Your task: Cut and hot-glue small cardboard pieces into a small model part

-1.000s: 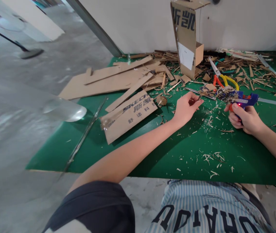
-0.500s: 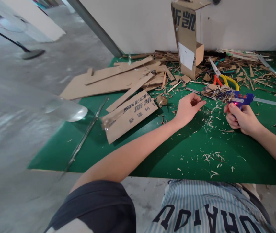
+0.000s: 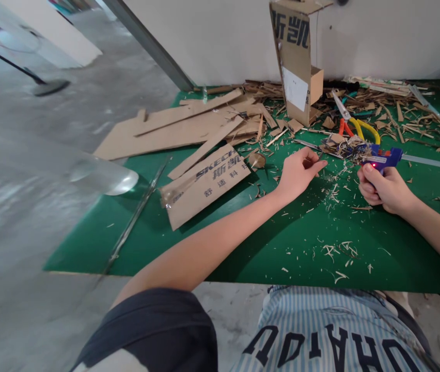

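Your right hand (image 3: 385, 188) grips the lit glue gun (image 3: 383, 157). Your left hand (image 3: 299, 173) pinches something tiny. Most cardboard strips (image 3: 204, 150) lie unglued.

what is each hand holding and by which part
The right hand grips the blue glue gun by its handle. The left hand has thumb and fingertips pinched together; whether anything is between them cannot be told.
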Action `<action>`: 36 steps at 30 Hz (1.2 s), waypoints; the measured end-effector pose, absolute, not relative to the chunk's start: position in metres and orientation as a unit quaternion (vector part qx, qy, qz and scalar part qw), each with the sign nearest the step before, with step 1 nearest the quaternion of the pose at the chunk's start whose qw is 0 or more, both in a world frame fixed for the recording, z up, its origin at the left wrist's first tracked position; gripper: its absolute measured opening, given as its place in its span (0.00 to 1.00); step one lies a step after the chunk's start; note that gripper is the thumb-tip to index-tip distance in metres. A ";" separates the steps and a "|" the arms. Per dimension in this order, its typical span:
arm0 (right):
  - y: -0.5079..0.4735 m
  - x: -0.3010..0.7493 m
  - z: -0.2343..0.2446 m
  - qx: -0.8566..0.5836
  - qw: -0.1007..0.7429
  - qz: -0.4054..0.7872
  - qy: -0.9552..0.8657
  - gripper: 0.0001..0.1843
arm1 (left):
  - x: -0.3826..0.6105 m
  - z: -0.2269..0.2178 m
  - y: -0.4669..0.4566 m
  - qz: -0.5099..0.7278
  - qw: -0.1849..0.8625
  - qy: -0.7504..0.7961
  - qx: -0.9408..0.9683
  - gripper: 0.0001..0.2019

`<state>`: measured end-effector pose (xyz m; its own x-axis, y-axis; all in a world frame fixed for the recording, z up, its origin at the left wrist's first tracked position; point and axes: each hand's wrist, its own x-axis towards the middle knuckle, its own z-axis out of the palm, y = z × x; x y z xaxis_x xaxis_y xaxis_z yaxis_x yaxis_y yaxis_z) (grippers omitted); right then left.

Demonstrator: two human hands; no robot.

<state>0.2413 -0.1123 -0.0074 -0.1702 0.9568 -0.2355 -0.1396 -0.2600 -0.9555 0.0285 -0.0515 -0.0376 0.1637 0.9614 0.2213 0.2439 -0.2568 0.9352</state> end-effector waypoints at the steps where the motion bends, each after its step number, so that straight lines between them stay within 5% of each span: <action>1: -0.112 0.242 -0.008 -0.475 0.431 0.637 -0.428 0.31 | 0.028 -0.037 -0.052 0.452 0.398 0.463 0.650 0.14; 22: -0.117 0.248 -0.009 -0.447 0.448 0.605 -0.483 0.24 | 0.027 -0.040 -0.049 0.462 0.401 0.469 0.637 0.13; 25: -0.117 0.257 -0.008 -0.496 0.421 0.476 -0.592 0.20 | 0.027 -0.040 -0.049 0.468 0.414 0.475 0.619 0.14; 30: -0.114 0.276 -0.004 -0.470 0.244 0.126 -0.839 0.12 | 0.026 -0.039 -0.049 0.504 0.409 0.491 0.581 0.14; 36: -0.108 0.283 -0.002 -0.565 0.166 -0.022 -0.808 0.17 | 0.024 -0.037 -0.049 0.541 0.399 0.491 0.554 0.12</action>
<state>0.2834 -0.1076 -0.0022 -0.3061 0.9057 0.2932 0.9204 0.3602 -0.1519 0.0241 -0.0490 -0.0372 -0.0683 0.9759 0.2071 0.1120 -0.1988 0.9736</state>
